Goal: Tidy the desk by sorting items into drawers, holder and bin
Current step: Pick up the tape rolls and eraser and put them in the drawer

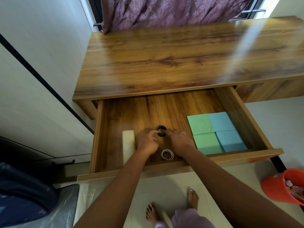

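A wide wooden drawer [115, 116] stands pulled out below the desk top [172, 60]. Inside it, both my hands reach to a small black ring-shaped roll [161, 131] near the middle. My left hand [148, 142] pinches its left side and my right hand [179, 140] pinches its right side. A white tape roll [167, 154] lies just in front, between my wrists. A pale flat block [128, 142] lies left of my left hand. Green and blue sticky-note pads [215, 132] fill the drawer's right part.
An orange bin [276, 188] with scraps in it stands on the floor at the right. A purple curtain [164, 12] hangs behind the desk. A white cabinet [32, 79] is at the left, a dark blue bag [24, 195] below it. My bare feet [172, 209] stand on the tiled floor.
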The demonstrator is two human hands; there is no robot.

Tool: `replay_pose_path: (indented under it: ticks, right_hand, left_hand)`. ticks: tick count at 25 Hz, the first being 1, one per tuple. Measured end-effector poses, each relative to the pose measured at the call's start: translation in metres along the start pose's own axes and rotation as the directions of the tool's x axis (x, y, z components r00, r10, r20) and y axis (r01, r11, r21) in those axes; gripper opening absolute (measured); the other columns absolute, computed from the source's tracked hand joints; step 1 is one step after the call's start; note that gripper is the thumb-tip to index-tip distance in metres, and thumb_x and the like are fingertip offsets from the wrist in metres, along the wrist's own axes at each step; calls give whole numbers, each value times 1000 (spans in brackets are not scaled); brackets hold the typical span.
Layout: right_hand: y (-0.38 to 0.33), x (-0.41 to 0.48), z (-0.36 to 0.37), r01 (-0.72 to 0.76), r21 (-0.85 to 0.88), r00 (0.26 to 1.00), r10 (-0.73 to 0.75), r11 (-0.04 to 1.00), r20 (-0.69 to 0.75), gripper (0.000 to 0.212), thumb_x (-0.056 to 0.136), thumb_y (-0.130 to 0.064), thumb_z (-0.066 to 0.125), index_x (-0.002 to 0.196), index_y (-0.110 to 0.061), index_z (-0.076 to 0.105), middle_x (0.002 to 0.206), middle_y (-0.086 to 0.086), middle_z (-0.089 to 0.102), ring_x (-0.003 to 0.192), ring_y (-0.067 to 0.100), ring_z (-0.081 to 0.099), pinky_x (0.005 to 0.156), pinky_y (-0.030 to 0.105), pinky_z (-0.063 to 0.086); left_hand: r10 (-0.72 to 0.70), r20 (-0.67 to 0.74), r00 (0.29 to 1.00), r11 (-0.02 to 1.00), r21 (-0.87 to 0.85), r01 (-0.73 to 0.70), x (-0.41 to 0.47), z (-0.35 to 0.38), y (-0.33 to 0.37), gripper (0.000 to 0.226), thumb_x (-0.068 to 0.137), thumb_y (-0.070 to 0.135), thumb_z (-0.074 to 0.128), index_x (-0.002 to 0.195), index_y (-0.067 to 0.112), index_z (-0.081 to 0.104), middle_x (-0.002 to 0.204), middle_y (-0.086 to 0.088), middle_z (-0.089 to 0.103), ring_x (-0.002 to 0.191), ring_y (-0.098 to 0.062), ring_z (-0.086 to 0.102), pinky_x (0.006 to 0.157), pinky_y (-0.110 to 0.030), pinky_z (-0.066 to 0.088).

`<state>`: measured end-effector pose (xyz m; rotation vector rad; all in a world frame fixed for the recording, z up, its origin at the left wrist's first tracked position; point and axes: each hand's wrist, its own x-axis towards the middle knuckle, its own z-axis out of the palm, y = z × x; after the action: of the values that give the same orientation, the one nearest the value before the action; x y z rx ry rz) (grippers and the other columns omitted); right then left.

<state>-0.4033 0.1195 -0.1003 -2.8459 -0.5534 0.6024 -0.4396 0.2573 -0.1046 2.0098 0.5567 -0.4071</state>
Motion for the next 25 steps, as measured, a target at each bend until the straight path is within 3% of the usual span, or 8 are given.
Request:
replay_pose_path:
  ticks: [4,10,15,22,25]
  right_hand:
    - [-2,2,-1,49,-1,999,-49,999,-21,58,93,-5,47,143,-31,35,135,5,50,123,28,45,91,39,47]
    - [-1,-3,-2,50,15,998,-49,999,-37,51,92,-9,51,139,-29,44,124,7,58,117,26,51,87,37,49]
    - [0,-3,-1,-1,102,999,4,995,-35,45,92,-11,52,134,-27,51,121,10,60,112,27,55,86,37,50]
    - [3,-2,2,-12,162,1000,11,987,3,43,91,-11,54,130,-31,55,123,6,62,110,24,58,86,35,52]
    - [3,-4,0,-3,204,1000,6,979,-12,43,92,-14,53,130,-31,53,121,4,62,107,24,59,83,36,52]
  left_hand:
    - [11,28,1000,1000,29,-12,0,2,3,61,85,-5,54,136,27,46,122,-5,61,86,-12,59,68,-28,50]
    - [-2,27,1000,998,62,1,0,4,5,61,84,-2,56,136,28,46,131,2,58,98,-12,58,66,-22,49]
    - [-15,25,1000,1000,20,15,1,4,8,55,83,-4,57,132,20,51,123,-4,63,109,-18,59,79,-28,50]
    - [-29,39,999,999,-24,30,-4,2,2,51,84,-9,52,127,17,52,117,-4,63,98,-17,59,85,-35,52]
    - [-69,-18,997,997,29,70,-7,0,0,29,85,0,57,108,17,59,102,-3,65,92,-17,61,84,-35,54]
